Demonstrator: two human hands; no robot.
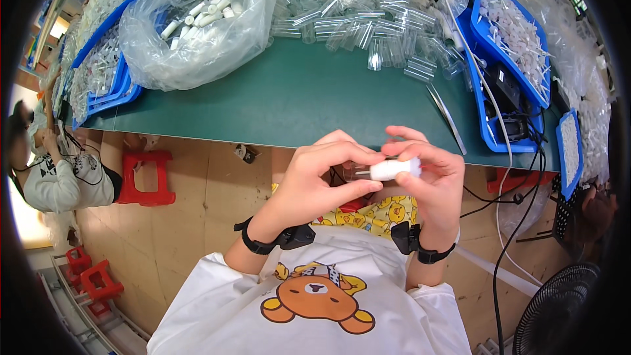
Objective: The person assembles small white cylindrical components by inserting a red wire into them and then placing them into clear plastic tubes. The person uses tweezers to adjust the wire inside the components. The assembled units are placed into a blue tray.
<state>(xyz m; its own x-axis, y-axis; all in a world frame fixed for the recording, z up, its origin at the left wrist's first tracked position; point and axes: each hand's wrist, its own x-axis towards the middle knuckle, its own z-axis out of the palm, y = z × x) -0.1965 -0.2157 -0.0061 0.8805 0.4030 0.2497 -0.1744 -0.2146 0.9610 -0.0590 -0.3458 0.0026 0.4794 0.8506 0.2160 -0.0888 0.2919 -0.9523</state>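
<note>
Above my lap, just in front of the table edge, both hands meet around a small white cylindrical piece (388, 170) lying sideways. A thin stem and what looks like a clear tube (353, 172) extend from its left end. The thumb and index finger of my left hand (327, 172) pinch at that left end. My right hand (432, 174) grips the paler, ridged right end between thumb and fingers. How the parts join inside my fingers is partly hidden. Beyond my hands, a pair of metal tweezers (447, 118) rests on the green table (289, 102).
Clear tubes (368, 23) are heaped at the table's back. A plastic bag (197, 59) holds white cylinders. Blue trays (540, 85) of small white parts stand right; others (112, 95) stand left. Cables (503, 236) hang near a black fan (559, 312). A person (59, 171) sits left by a red stool (148, 181).
</note>
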